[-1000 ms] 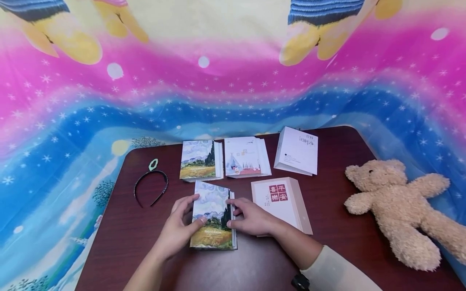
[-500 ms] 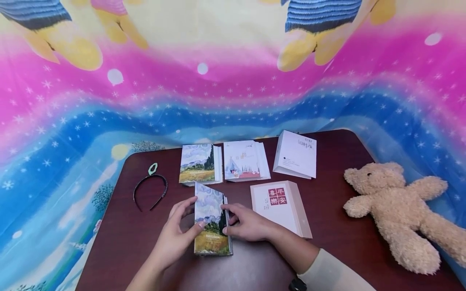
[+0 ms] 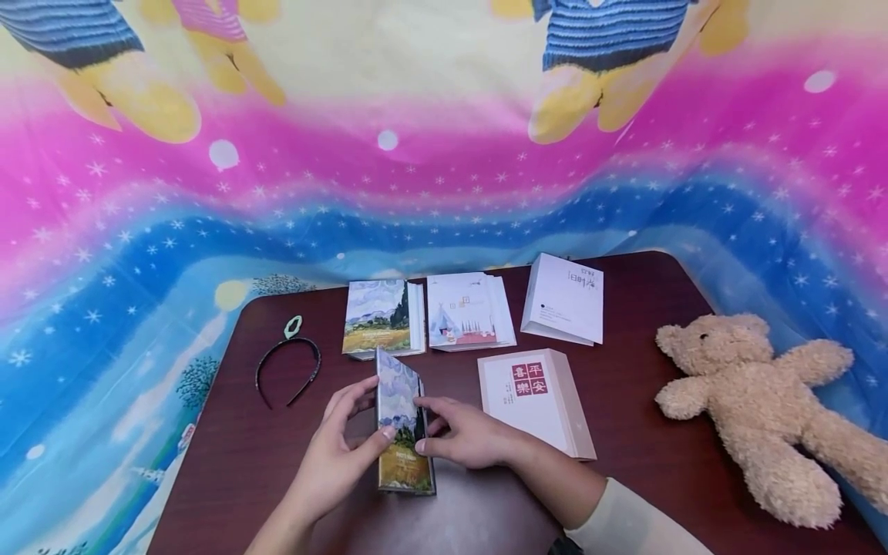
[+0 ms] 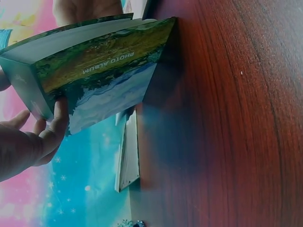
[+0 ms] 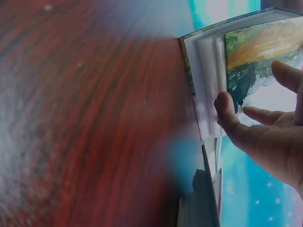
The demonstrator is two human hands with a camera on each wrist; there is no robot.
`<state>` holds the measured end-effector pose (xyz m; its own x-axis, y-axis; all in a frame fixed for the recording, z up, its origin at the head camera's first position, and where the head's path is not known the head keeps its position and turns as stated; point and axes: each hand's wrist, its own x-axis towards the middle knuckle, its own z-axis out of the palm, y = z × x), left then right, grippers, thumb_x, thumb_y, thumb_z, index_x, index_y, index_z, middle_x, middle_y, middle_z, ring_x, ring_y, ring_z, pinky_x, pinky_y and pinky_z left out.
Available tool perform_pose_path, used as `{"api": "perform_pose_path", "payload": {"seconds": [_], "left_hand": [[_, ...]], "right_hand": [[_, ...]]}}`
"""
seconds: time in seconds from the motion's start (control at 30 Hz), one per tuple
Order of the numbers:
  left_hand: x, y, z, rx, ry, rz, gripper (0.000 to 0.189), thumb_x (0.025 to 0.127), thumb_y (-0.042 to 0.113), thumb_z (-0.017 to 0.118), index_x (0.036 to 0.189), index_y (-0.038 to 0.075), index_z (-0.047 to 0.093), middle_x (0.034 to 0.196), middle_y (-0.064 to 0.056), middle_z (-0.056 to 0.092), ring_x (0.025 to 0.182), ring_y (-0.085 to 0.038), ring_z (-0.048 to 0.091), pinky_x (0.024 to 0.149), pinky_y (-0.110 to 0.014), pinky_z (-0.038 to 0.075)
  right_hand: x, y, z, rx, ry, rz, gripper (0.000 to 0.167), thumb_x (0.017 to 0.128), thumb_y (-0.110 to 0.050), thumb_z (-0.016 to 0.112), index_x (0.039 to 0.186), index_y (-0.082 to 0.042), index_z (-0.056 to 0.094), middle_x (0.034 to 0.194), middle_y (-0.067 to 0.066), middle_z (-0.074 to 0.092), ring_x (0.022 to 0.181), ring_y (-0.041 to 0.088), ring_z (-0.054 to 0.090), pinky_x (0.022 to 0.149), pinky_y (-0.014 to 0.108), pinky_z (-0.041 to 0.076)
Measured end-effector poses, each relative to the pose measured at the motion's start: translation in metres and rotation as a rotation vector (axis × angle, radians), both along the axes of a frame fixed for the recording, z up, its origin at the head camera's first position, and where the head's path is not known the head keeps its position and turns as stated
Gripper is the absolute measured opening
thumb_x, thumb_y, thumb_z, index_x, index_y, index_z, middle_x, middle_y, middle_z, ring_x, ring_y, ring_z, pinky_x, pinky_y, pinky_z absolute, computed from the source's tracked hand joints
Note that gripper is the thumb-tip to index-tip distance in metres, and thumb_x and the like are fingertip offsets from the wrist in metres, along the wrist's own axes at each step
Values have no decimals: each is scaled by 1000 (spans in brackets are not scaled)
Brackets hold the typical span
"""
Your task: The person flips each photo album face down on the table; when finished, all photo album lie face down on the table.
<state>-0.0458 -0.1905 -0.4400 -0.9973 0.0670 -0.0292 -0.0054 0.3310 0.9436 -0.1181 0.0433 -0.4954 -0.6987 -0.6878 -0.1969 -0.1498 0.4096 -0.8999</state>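
A photo album (image 3: 405,439) with a painted landscape cover stands tilted on the table, its cover steeply raised. My left hand (image 3: 340,447) grips its left, spine side, thumb on the front cover, the other fingers behind. At the opposite side, my right hand (image 3: 468,433) holds the page-edge side, with thumb and forefinger on the cover's edge. In the left wrist view, the back cover of the photo album (image 4: 111,71) shows its printed title and my left hand's fingertips (image 4: 60,111) on it. White pages (image 5: 208,71) show between the covers in the right wrist view.
A similar landscape album (image 3: 378,316), a white tent-print album (image 3: 461,308) and a plain white album (image 3: 569,301) lie along the back. A beige-edged album (image 3: 527,416) lies right of my hands. A headband (image 3: 287,347) is left, a teddy bear (image 3: 763,416) right.
The photo album has turned from lying nearly face-up to a steep tilt, so its cover looks narrower. My right hand has moved left with its edge.
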Motion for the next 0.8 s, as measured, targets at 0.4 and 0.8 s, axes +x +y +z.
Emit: {"api": "perform_pose_path", "payload": {"seconds": [0.4,0.8], "left_hand": [[-1,4,-2,37,19,2,64,95,16,78,151,25,50,146,-6,45,136,-32,46,88,-31,58],[-2,9,-7,165,65,-90,64,97,7,72,154,17,46,152,-9,40,141,-33,43,95,-36,57]], "right_hand": [[8,-1,19,-71,-4,27,62,103,-41,63,158,-21,43,142,10,54,106,15,67,82,27,57],[11,4,34,-170,-33,-40,62,103,-36,64,158,-18,41,141,14,53,117,23,63,83,29,58]]}}
